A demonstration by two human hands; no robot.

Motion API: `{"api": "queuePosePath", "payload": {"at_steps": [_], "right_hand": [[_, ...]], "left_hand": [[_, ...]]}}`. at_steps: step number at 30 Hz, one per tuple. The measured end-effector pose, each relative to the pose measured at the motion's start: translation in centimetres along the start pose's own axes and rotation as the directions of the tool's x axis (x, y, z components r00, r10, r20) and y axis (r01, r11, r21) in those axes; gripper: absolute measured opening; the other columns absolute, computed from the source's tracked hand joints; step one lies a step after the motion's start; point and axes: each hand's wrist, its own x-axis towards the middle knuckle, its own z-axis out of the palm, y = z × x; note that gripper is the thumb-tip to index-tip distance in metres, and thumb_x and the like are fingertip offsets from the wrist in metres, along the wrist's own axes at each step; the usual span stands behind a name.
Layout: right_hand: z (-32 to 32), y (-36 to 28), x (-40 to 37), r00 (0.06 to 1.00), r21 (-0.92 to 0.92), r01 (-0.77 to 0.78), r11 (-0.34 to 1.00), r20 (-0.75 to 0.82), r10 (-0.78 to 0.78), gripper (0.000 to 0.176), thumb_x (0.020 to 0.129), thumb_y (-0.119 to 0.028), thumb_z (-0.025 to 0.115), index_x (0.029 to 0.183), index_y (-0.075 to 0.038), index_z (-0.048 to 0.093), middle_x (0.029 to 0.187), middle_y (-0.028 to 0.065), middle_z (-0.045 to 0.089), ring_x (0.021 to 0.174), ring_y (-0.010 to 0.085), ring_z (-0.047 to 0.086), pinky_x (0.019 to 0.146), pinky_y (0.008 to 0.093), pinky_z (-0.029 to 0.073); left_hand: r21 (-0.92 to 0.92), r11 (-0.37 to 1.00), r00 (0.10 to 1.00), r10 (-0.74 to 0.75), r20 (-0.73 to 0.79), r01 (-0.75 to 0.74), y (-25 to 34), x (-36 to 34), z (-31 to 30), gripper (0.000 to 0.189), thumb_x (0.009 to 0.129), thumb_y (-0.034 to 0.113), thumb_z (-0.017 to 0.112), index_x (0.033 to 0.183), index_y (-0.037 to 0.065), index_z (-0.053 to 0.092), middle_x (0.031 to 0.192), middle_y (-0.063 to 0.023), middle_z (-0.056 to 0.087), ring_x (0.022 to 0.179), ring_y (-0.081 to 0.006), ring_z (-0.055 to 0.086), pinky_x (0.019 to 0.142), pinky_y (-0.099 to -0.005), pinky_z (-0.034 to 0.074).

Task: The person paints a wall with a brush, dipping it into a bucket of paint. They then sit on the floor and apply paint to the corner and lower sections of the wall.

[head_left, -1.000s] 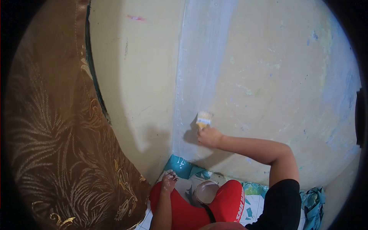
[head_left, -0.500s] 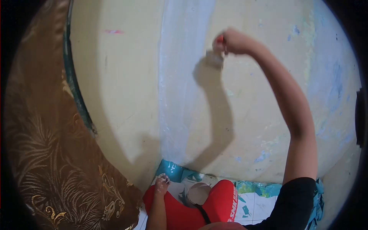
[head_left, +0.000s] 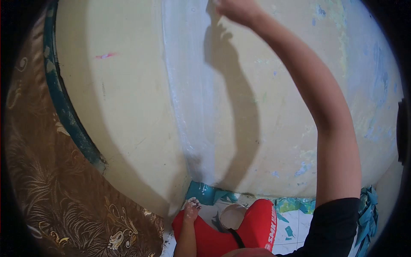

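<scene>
My right hand (head_left: 238,10) is raised against the wall at the top edge, its fingers closed. The earlier frame shows a wide paintbrush with a red handle in it; the brush now lies outside the view. Close beside this hand runs a pale bluish-white painted strip (head_left: 188,73) down the wall corner. My left hand (head_left: 192,208), spotted with white paint, rests on my left knee with loosely bent fingers and nothing visible in it. A round pale bucket (head_left: 221,219) stands on the floor between my legs, partly hidden by my right thigh.
A brown patterned curtain (head_left: 47,192) hangs at the left beside a dark green frame edge (head_left: 70,120). Teal scraps (head_left: 369,218) lie along the wall's foot on the white tiles (head_left: 299,227). The cream wall (head_left: 282,120) has bluish patches at the right.
My right hand has moved up and left along the wall, taking the paintbrush out of view. The camera view has shifted slightly. My left hand stays on the knee.
</scene>
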Motion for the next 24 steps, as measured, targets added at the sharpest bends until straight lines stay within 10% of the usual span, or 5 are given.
{"api": "queuePosePath", "payload": {"at_steps": [3,14,21,24], "right_hand": [[4.8,-2.7,-6.9,0.91,-0.119,0.356,0.927,0.27,-0.315,0.026,0.08,-0.026,0.057,0.088,-0.002,0.054,0.079,0.0191,0.059,0.069,0.0337,0.063,0.059,0.042,0.052],[12.1,-14.6,-31.3,0.58,0.468,0.296,0.833,0.605,-0.546,0.027,0.076,-0.028,0.057,0.074,-0.001,0.061,0.073,0.0167,0.063,0.069,0.0319,0.064,0.062,0.0414,0.051],[15.6,-13.0,-27.0,0.478,0.487,0.082,0.87,0.747,-0.462,0.023,0.076,-0.025,0.054,0.072,-0.005,0.064,0.07,0.019,0.062,0.067,0.0371,0.06,0.064,0.0448,0.048],[15.6,-9.0,-18.7,0.591,0.48,0.027,0.877,0.7,-0.402,0.023,0.071,-0.027,0.059,0.071,-0.005,0.064,0.068,0.0187,0.061,0.061,0.0332,0.058,0.062,0.041,0.047]], "left_hand": [[0.002,1.0,1.0,-0.012,0.028,0.012,-0.1,0.1,-0.4,0.026,0.077,0.004,0.051,0.102,0.006,0.052,0.085,-0.0083,0.057,0.074,-0.0229,0.056,0.067,-0.0366,0.048],[0.035,0.999,1.0,-0.001,-0.031,0.002,0.3,-1.2,1.0,0.027,0.074,0.003,0.052,0.101,0.006,0.053,0.086,-0.0074,0.057,0.075,-0.0221,0.056,0.068,-0.0365,0.048],[0.045,0.998,0.998,0.034,0.045,-0.036,0.4,-1.3,0.5,0.024,0.076,0.005,0.052,0.1,0.006,0.053,0.085,-0.0075,0.057,0.074,-0.0216,0.057,0.066,-0.0353,0.049],[0.017,0.999,0.999,0.026,0.034,-0.027,0.1,-1.3,0.9,0.023,0.078,0.006,0.052,0.101,0.007,0.052,0.085,-0.0077,0.058,0.074,-0.0217,0.057,0.065,-0.0352,0.049]]}}
